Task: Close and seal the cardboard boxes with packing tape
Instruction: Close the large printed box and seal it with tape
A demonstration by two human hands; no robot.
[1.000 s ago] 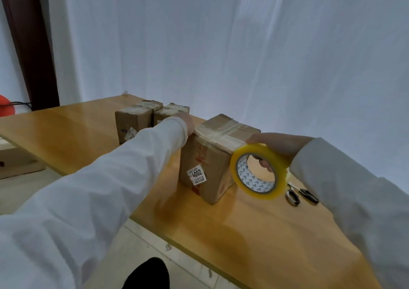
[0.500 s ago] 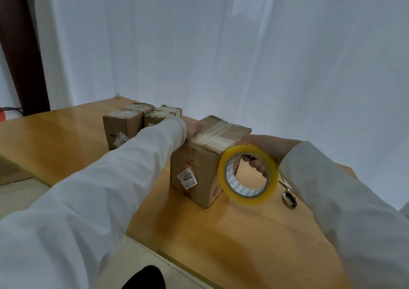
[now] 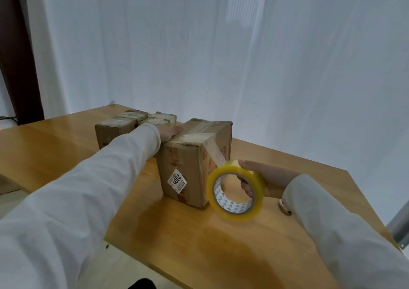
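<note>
My left hand (image 3: 170, 132) presses flat on the brown cardboard box (image 3: 194, 162) on the wooden table (image 3: 221, 244); my right hand (image 3: 263, 178) grips the yellow packing tape roll (image 3: 235, 191), its strip running down the box's side. Next I'd press it flat, then cut

The bare tabletop (image 3: 221, 244) at 6 o'clock of the large box (image 3: 188, 171) gives open passage. At 10 o'clock, two small boxes (image 3: 135, 123) block the way, with only a narrow gap between them and the large box, filled by the left hand (image 3: 170, 131). At 3 o'clock the tape roll (image 3: 235, 191), its strip stretched to the box, bars the side. A metal ring (image 3: 284, 207) lies at 4 o'clock.
</note>
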